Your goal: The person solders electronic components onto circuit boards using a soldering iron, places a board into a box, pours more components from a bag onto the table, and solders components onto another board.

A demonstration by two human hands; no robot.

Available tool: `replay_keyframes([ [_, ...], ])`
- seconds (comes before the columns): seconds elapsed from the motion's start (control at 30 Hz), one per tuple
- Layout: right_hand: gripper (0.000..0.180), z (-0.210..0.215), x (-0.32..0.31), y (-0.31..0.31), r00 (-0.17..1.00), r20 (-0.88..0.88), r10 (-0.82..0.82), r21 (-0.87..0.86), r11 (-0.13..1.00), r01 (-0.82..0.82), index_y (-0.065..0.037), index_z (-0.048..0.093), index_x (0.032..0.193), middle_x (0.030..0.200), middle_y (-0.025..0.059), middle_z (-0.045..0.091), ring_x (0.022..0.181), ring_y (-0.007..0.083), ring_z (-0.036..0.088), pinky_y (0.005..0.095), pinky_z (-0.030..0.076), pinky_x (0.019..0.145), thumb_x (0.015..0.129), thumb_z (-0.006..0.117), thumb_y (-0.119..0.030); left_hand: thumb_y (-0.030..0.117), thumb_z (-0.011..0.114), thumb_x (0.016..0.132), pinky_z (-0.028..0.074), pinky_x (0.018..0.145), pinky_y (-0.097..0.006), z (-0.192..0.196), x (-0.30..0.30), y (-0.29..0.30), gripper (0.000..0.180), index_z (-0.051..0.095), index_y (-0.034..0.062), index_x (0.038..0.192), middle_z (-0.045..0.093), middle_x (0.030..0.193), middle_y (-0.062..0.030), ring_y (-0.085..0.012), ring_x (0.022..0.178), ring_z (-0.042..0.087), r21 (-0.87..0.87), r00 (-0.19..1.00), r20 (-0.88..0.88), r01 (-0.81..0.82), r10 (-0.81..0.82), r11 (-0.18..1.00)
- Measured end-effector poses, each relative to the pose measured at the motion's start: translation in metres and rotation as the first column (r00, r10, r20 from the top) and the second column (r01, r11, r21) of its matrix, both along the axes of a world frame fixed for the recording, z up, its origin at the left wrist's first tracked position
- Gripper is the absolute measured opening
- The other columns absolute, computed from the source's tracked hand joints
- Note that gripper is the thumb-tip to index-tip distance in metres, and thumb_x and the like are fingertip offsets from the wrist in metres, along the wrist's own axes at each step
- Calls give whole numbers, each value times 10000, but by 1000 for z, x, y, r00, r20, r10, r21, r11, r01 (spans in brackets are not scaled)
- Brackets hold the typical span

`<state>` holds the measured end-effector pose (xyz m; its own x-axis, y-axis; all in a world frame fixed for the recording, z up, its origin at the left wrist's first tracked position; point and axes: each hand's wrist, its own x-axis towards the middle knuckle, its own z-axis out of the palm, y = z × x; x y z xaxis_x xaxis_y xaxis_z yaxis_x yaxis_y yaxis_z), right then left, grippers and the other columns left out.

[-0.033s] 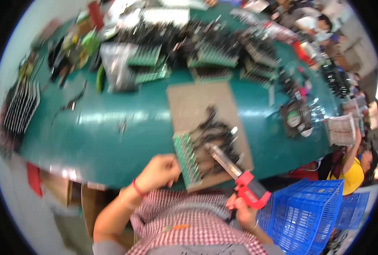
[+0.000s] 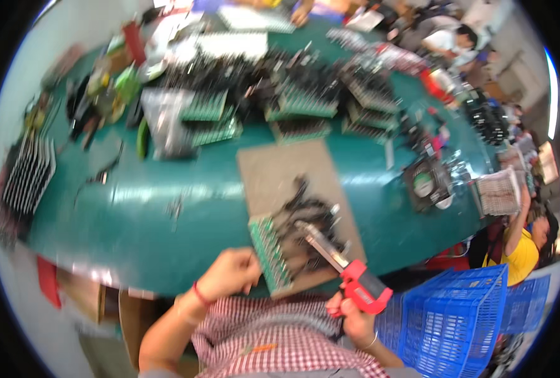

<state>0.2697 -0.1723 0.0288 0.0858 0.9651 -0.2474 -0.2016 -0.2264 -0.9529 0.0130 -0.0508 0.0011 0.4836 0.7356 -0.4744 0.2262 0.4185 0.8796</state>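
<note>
My right hand (image 2: 358,320) grips a red-and-grey gun-shaped tool (image 2: 364,287) over black cables (image 2: 317,208) beside the green rectangular circuit board (image 2: 270,255), lower centre; work appears underway, remainder too blurred to count, left hand's (image 2: 232,274) grip undeterminable.

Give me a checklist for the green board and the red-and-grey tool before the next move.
1. Tool held: ok. The right grip is closed on the red-and-grey tool.
2. Board on the tan sheet: ok. The green board lies along the near left part of the tan sheet.
3. Board steadied: cannot tell. The left grip is at its left edge; contact is blurred.
4. Tool tip clear of the cables: cannot tell. It overlaps the black cables in view.
5. Cables neatly laid: not ok. They lie bunched.
</note>
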Motion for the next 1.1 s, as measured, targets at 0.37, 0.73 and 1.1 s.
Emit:
replay_keyframes([
  [0.37,238,12,-12,48,968,-236,-84,77,992,104,-14,558,1035,977,123,622,966,245,595,418,430,913,877,585,-190,79,690,684,463,650,-413,-1,-82,39,273,508,32,883,525,901,-145,-344,754,564,805,471,-570,154,674,573],
  [0.73,286,13,-3,40,943,-312,-112,128,979,158,0,536,1094,956,93,631,908,178,601,312,461,811,861,611,-148,17,623,720,456,667,-434,-4,-88,36,126,521,-3,793,549,815,-181,-376,745,555,795,538,-557,124,633,594],
  [1.1,290,21,-7,31,958,-266,-106,159,975,153,-2,532,1129,934,82,637,915,163,598,294,483,772,863,591,-100,10,573,752,464,612,-421,-9,-90,34,63,514,-6,767,570,737,-176,-377,662,551,825,470,-560,247,682,508],
])
